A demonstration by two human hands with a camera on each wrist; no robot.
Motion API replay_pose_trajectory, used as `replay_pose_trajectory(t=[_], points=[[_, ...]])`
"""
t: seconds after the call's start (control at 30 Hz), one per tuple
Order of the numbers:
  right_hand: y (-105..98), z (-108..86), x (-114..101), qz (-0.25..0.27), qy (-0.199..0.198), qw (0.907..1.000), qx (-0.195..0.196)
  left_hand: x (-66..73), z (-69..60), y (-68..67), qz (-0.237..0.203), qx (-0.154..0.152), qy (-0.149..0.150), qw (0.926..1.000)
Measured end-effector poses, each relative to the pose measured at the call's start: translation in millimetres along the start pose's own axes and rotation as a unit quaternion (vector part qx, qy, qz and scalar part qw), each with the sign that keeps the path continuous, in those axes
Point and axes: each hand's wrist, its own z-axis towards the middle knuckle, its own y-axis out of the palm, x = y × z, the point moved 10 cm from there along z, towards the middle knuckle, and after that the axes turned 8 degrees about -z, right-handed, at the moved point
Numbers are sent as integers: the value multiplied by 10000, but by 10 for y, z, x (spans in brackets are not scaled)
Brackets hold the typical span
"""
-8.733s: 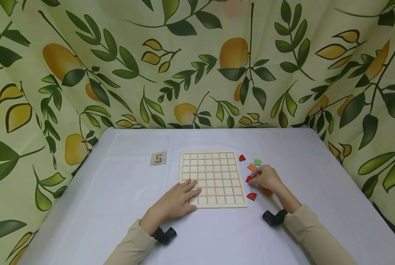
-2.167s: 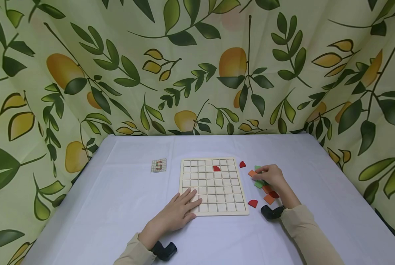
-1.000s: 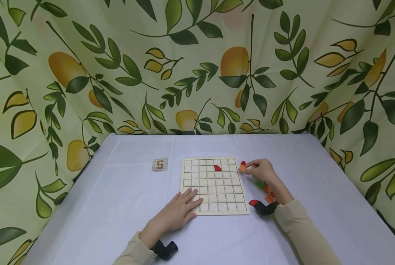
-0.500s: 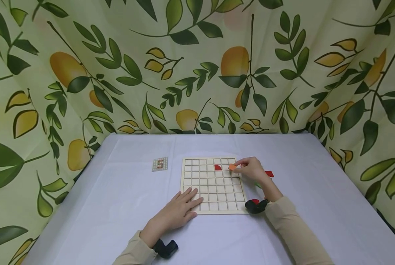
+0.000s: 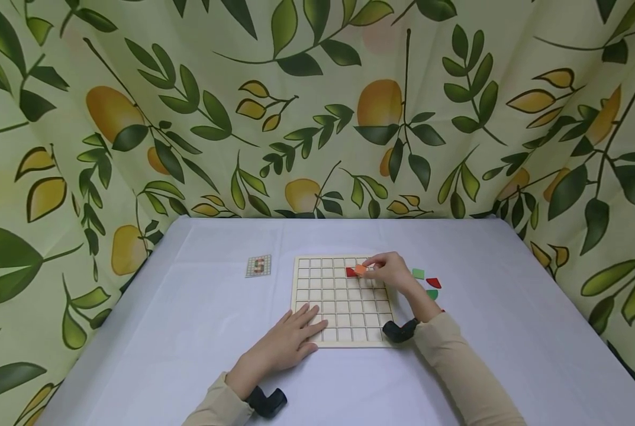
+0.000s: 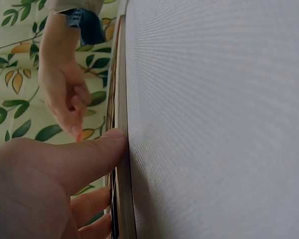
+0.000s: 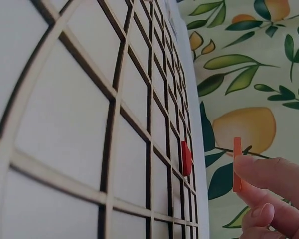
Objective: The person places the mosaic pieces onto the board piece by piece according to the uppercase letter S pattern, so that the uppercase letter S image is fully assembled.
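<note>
An orange square tile is pinched between the thumb and fingertips of my right hand, over the far part of a pale wooden grid board. The right wrist view shows the orange tile edge-on and apart from the board. One red quarter-round tile lies in a far cell of the board, just left of the orange tile. My left hand rests with spread, straight fingers on the board's near left corner. In the left wrist view its thumb touches the board's edge.
Right of the board lie a green square tile, a red tile and a green tile. The right forearm hides other tiles. A small pattern card lies left of the board on the white tablecloth.
My right hand picked up the orange tile from the pile and carried it left over the board. Earlier still, a red tile came onto the board. The left hand stays put.
</note>
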Motion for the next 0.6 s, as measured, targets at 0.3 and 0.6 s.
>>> replay_pose_trajectory(t=[0.3, 0.6], points=[[118, 92, -69, -99, -227, 9996, -120, -16, 11, 12, -102, -27, -110, 9999], [250, 141, -146, -194, -456, 9983, -307, -27, 16, 21, -32, -35, -85, 10000]])
